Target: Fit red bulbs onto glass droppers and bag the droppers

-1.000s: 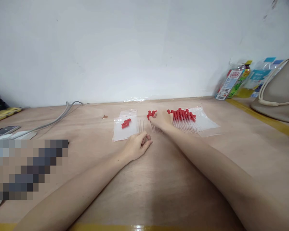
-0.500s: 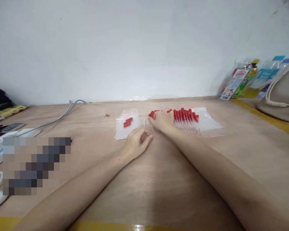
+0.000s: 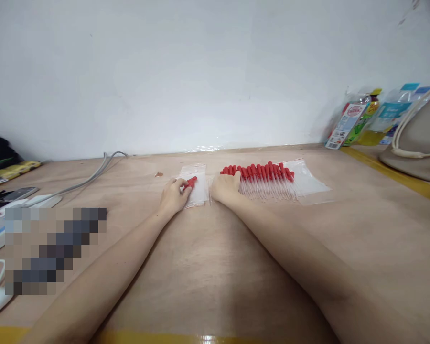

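Droppers (image 3: 253, 169) with red bulbs and clear stems lie side by side in a long row near the back edge of the desk (image 3: 186, 267), their bulbs toward that edge and their stems toward the front one. The row's right end lies against and partly over a clear plastic bag (image 3: 310, 180). The right hand (image 3: 226, 186) is at the row's left end, its back toward the camera; its fingertips are hidden, so whether they are together, apart or clamped on a stem cannot be told. Just left of it, a few thin clear tubes (image 3: 210, 195) show on the wood. Farther toward the desk's left edge, loose red bulbs (image 3: 191, 182) lie on a second, flat plastic bag (image 3: 199, 193). The left hand (image 3: 174, 196) reaches over this bag's left side, thumb and forefinger curved with a small gap between them and their tips at the bulbs; whether they are clamped on one cannot be told. Near the back right corner stand a carton (image 3: 347, 125) and bottles (image 3: 372, 137), with a beige bag (image 3: 421, 138) beside them. A grey cable (image 3: 93, 173) runs from the back edge toward the left.
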`<action>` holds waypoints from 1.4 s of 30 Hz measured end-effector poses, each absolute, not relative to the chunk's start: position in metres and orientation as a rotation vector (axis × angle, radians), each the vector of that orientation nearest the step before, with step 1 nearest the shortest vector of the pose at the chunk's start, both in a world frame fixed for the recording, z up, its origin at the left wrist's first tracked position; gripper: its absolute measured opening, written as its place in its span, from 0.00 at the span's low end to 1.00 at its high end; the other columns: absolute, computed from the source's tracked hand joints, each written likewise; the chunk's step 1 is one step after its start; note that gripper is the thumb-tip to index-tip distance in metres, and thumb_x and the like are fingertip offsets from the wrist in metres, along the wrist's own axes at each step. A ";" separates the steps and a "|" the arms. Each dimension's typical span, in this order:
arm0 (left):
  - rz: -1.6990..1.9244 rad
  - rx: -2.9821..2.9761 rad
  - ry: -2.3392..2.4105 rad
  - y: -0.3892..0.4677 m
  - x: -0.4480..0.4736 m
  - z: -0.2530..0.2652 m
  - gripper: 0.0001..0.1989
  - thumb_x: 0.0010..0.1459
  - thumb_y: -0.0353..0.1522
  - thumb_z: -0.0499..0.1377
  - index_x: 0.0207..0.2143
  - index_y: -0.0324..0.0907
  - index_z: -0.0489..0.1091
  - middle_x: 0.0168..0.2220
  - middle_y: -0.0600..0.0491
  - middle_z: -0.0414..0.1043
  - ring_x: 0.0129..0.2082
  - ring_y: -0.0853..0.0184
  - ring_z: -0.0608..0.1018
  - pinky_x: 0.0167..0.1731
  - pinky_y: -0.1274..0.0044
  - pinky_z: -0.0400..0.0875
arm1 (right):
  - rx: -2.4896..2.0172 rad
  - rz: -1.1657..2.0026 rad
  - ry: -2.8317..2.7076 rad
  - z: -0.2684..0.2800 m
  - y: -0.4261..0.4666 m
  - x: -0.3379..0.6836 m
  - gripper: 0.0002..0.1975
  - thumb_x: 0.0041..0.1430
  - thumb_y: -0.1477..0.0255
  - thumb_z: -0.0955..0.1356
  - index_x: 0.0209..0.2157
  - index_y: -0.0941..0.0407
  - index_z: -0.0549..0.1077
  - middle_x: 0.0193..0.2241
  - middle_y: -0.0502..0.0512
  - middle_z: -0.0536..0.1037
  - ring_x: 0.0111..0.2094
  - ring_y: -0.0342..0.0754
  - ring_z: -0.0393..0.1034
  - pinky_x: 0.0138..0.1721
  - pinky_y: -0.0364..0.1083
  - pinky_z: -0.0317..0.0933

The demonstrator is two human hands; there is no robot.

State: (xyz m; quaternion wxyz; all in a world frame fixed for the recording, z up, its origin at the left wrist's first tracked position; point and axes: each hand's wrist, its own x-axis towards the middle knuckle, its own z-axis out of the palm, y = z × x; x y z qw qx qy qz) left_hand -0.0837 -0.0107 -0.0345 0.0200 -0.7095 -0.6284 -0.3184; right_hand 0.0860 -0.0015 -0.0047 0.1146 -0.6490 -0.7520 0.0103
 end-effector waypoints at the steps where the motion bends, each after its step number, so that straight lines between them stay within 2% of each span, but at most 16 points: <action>1: -0.981 -2.212 -1.944 -0.010 -0.084 -0.035 0.05 0.52 0.34 0.57 0.30 0.42 0.69 0.31 0.51 0.65 0.28 0.64 0.70 0.33 0.69 0.66 | -1.893 0.017 -2.205 -0.005 -0.004 0.085 0.11 0.52 0.72 0.61 0.32 0.59 0.74 0.29 0.64 0.76 0.34 0.53 0.68 0.43 0.54 0.42; 6: -1.023 -2.217 -1.838 -0.013 -0.082 -0.033 0.03 0.52 0.32 0.57 0.29 0.41 0.67 0.32 0.50 0.66 0.33 0.63 0.70 0.36 0.70 0.66 | -1.647 -0.255 -2.147 -0.018 -0.032 0.104 0.13 0.57 0.75 0.57 0.37 0.64 0.69 0.34 0.67 0.74 0.37 0.54 0.65 0.43 0.53 0.42; 8: -1.088 -2.243 -1.710 -0.016 -0.079 -0.031 0.02 0.54 0.31 0.56 0.30 0.41 0.66 0.32 0.51 0.67 0.34 0.64 0.70 0.38 0.70 0.66 | -1.394 -0.386 -2.136 -0.028 -0.046 0.123 0.12 0.59 0.73 0.56 0.34 0.63 0.68 0.30 0.62 0.74 0.34 0.51 0.65 0.43 0.52 0.42; 10: -1.176 -2.311 -1.594 -0.022 -0.073 -0.029 0.02 0.56 0.31 0.54 0.31 0.41 0.64 0.32 0.52 0.67 0.34 0.66 0.70 0.36 0.72 0.66 | -1.179 -0.380 -2.149 -0.038 -0.061 0.147 0.12 0.61 0.73 0.56 0.30 0.60 0.66 0.25 0.54 0.73 0.28 0.45 0.64 0.46 0.51 0.42; 12: -1.280 -2.415 -1.522 -0.030 -0.062 -0.028 0.02 0.57 0.31 0.53 0.34 0.41 0.62 0.32 0.53 0.67 0.31 0.68 0.70 0.33 0.75 0.66 | -1.024 -0.333 -2.118 -0.045 -0.074 0.172 0.10 0.61 0.73 0.57 0.30 0.58 0.66 0.25 0.50 0.73 0.26 0.42 0.65 0.46 0.49 0.43; 15: -1.426 -2.583 -1.399 -0.048 -0.040 -0.030 0.12 0.57 0.29 0.52 0.44 0.41 0.58 0.33 0.53 0.65 0.29 0.71 0.70 0.31 0.77 0.67 | -0.896 -0.274 -2.106 -0.048 -0.090 0.202 0.06 0.61 0.74 0.59 0.37 0.58 0.66 0.28 0.50 0.75 0.28 0.41 0.66 0.41 0.46 0.49; 17: -1.449 -2.721 -1.347 -0.062 -0.026 -0.031 0.18 0.57 0.29 0.51 0.51 0.42 0.54 0.34 0.52 0.65 0.32 0.70 0.71 0.34 0.77 0.67 | -0.881 -0.291 -2.103 -0.048 -0.096 0.215 0.09 0.60 0.74 0.61 0.42 0.58 0.66 0.31 0.52 0.76 0.31 0.43 0.67 0.39 0.45 0.51; 19: -1.431 -2.866 -1.302 -0.074 -0.015 -0.031 0.15 0.57 0.29 0.51 0.48 0.42 0.59 0.36 0.50 0.66 0.35 0.70 0.71 0.36 0.76 0.68 | -0.894 -0.319 -2.107 -0.048 -0.099 0.220 0.10 0.59 0.74 0.62 0.43 0.58 0.67 0.33 0.54 0.76 0.33 0.44 0.67 0.38 0.46 0.51; 22: -1.371 -2.997 -1.335 -0.083 -0.008 -0.032 0.06 0.56 0.29 0.53 0.35 0.40 0.68 0.35 0.50 0.68 0.35 0.69 0.72 0.37 0.75 0.68 | -0.897 -0.343 -2.125 -0.047 -0.097 0.218 0.08 0.58 0.73 0.63 0.39 0.56 0.71 0.32 0.53 0.76 0.32 0.43 0.67 0.39 0.47 0.50; 27: -1.530 -3.021 -1.593 -0.079 -0.008 -0.036 0.04 0.51 0.31 0.58 0.28 0.38 0.67 0.32 0.50 0.72 0.32 0.68 0.74 0.34 0.75 0.70 | -0.879 -0.319 -2.165 -0.044 -0.093 0.210 0.08 0.57 0.73 0.63 0.36 0.55 0.72 0.31 0.51 0.76 0.31 0.42 0.67 0.40 0.47 0.50; 32: -1.738 -3.081 -1.644 -0.076 -0.008 -0.040 0.09 0.50 0.33 0.61 0.28 0.39 0.62 0.33 0.51 0.73 0.34 0.67 0.76 0.33 0.75 0.71 | -0.934 -0.246 -2.171 -0.041 -0.092 0.208 0.09 0.58 0.71 0.61 0.35 0.54 0.72 0.31 0.52 0.77 0.30 0.42 0.67 0.40 0.48 0.51; 38: -1.728 -3.118 -1.667 -0.078 -0.008 -0.040 0.09 0.52 0.33 0.59 0.33 0.41 0.62 0.32 0.52 0.73 0.34 0.67 0.77 0.35 0.73 0.71 | -0.929 -0.225 -2.184 -0.044 -0.091 0.209 0.09 0.58 0.71 0.61 0.36 0.53 0.72 0.32 0.51 0.77 0.31 0.42 0.69 0.42 0.48 0.51; 42: -1.665 -3.088 -1.571 -0.078 -0.007 -0.038 0.09 0.54 0.33 0.57 0.39 0.41 0.66 0.40 0.50 0.71 0.39 0.66 0.76 0.39 0.73 0.71 | -0.894 -0.228 -2.212 -0.046 -0.089 0.210 0.10 0.59 0.71 0.61 0.37 0.53 0.73 0.32 0.51 0.77 0.31 0.42 0.69 0.42 0.48 0.51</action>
